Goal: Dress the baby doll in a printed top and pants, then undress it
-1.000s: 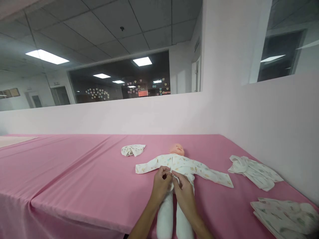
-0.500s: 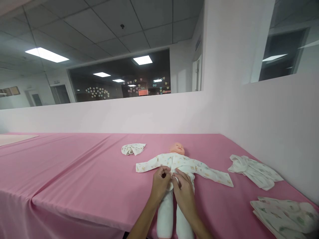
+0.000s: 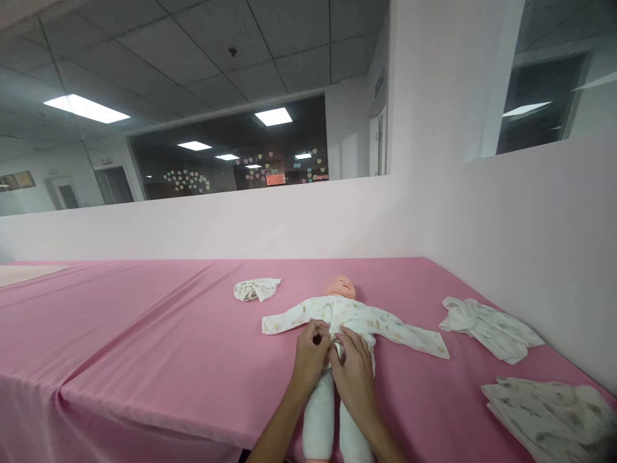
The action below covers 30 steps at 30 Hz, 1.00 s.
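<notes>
Pink-clothed table (image 3: 144, 334), white-suited baby doll (image 3: 344, 315) lying straight ahead of me, head away, legs toward me.
My left hand (image 3: 311, 354) and right hand (image 3: 354, 370) meet at its waist, equally near, fingers pinched on the printed romper's front edges; a small cloth cap (image 3: 257, 289) sits far left.

Doll (image 3: 343, 287) supine, printed white romper (image 3: 357, 318), sleeves spread.

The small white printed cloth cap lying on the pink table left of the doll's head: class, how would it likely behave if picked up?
The small white printed cloth cap lies crumpled and folded, so it would probably go floppy. It looks thin, likely very light. Lying flat on the pink tablecloth, it seems unlikely to roll.
</notes>
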Available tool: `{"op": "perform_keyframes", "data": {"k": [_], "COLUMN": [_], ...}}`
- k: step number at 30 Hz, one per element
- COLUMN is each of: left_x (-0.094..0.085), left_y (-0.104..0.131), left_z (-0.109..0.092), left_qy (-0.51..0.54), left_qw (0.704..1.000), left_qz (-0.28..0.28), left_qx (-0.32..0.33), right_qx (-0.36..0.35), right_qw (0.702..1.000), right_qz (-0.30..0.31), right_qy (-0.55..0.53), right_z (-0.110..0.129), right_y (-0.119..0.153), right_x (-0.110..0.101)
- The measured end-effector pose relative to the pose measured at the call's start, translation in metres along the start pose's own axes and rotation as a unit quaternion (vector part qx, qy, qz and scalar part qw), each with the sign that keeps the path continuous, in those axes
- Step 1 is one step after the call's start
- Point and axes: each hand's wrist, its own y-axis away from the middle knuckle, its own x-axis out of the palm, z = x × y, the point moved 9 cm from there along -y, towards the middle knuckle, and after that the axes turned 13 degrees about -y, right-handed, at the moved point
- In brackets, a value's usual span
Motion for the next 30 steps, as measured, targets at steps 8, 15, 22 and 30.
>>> {"op": "perform_keyframes", "data": {"k": [8,15,22,30], "left_x": [0.003,0.0,0.003,0.009], "left_y": [0.0,0.002,0.004,-0.002], "left_z": [0.003,-0.009,-0.018,-0.015], "left_qy": [-0.022,-0.188,-0.264,-0.249], "left_qw": [1.0,0.975,0.948,0.953], "left_qz": [0.007,-0.043,-0.047,-0.001], "left_qx": [0.007,0.106,0.174,0.17], "right_qx": [-0.007,-0.005,0.002,-0.011], "right_qw": [0.999,0.999,0.999,0.998], "right_qz": [-0.027,-0.032,-0.043,-0.056], "right_qy": [0.031,0.01,0.01,-0.019], "right_z": [0.001,-0.003,-0.008,-0.008], "right_y": [-0.003,-0.005,-0.004,-0.004], "right_x": [-0.002,-0.003,-0.004,-0.006]}}
